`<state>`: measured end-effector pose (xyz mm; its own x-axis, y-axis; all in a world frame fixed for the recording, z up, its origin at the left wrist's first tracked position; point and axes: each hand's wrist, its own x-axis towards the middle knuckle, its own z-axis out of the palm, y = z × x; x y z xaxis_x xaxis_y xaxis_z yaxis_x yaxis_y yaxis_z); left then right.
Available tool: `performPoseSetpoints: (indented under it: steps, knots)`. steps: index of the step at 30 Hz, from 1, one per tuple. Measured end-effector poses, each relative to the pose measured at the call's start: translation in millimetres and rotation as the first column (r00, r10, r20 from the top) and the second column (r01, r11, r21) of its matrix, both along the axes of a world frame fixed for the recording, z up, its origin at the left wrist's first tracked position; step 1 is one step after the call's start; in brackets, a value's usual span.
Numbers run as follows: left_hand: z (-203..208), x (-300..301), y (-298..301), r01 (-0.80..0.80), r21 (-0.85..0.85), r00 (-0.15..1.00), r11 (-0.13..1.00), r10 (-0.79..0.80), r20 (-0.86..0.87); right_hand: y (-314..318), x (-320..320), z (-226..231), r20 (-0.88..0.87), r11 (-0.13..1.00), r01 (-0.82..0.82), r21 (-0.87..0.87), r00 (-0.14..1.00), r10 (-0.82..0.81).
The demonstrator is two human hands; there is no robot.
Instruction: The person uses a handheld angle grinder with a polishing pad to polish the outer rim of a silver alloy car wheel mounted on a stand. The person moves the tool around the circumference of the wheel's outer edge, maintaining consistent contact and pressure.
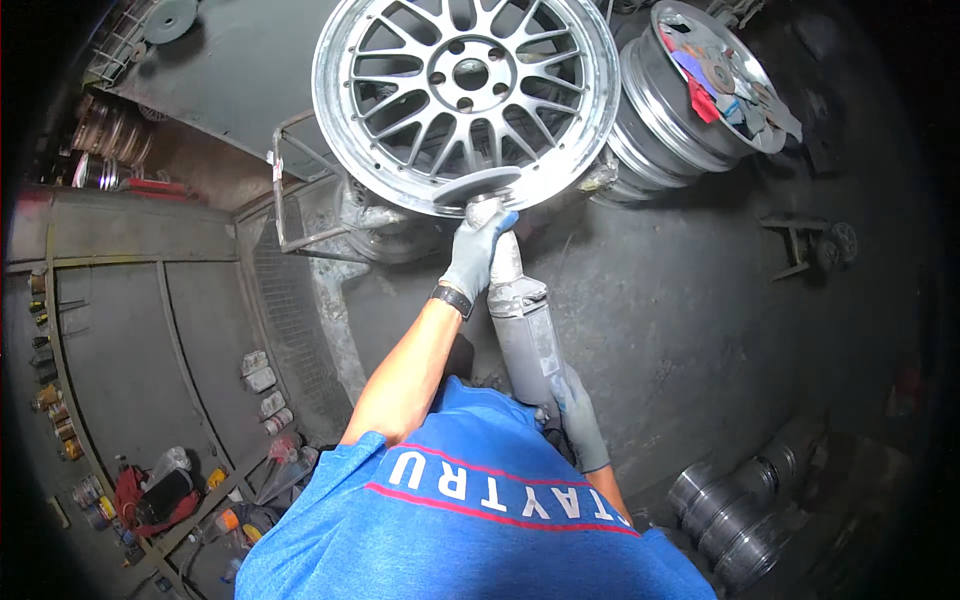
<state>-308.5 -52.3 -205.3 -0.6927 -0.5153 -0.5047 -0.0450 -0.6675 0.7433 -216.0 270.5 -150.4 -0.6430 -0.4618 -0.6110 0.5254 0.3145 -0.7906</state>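
Observation:
Both of my gloved hands are on a grey angle grinder (526, 345). My left hand (474, 255) wraps round its front, close behind the disc. Lower down, my right hand (580, 420) grips the rear of the body, its fingers partly hidden behind the tool. The round grinding disc (478, 186) lies over the lower rim of a silver multi-spoke wheel rim (472, 70); I cannot tell whether it touches the metal. The wheel rim faces me, propped on a metal frame (292, 190).
At the upper right, stacked wheel rims (660, 110) carry a heap of colourful rags and discs (715, 85). Shelving with cans (62, 425) lines the left. Bags (160, 490) lie lower left. More rims (730, 525) stand at the lower right, and a small wheeled stand (805, 245) at the right.

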Motion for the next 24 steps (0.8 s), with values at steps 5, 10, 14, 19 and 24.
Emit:
performPoseSetpoints:
  steps: [5,10,14,19,24]
  knots:
    - [-19,-36,39,-0.075,0.114,0.996,0.991,0.079,-0.03,48,-56,-4,-0.101,0.995,-0.072,0.065,0.992,0.079]
    - [-5,-90,83,-0.123,0.297,0.986,0.947,0.151,-0.072,89,-143,28,0.04,0.992,-0.09,0.09,0.995,0.086]
    - [-12,-136,107,-0.189,0.319,0.954,0.929,0.251,-0.166,107,-222,53,-0.002,0.954,-0.172,0.245,0.984,0.178]
    - [-10,-195,126,-0.255,0.413,0.869,0.874,0.395,-0.3,113,-298,88,-0.162,0.915,-0.212,0.343,0.946,0.28]
    - [-8,-222,125,-0.261,0.463,0.864,0.847,0.419,-0.279,107,-324,107,-0.215,0.889,-0.267,0.371,0.907,0.362]
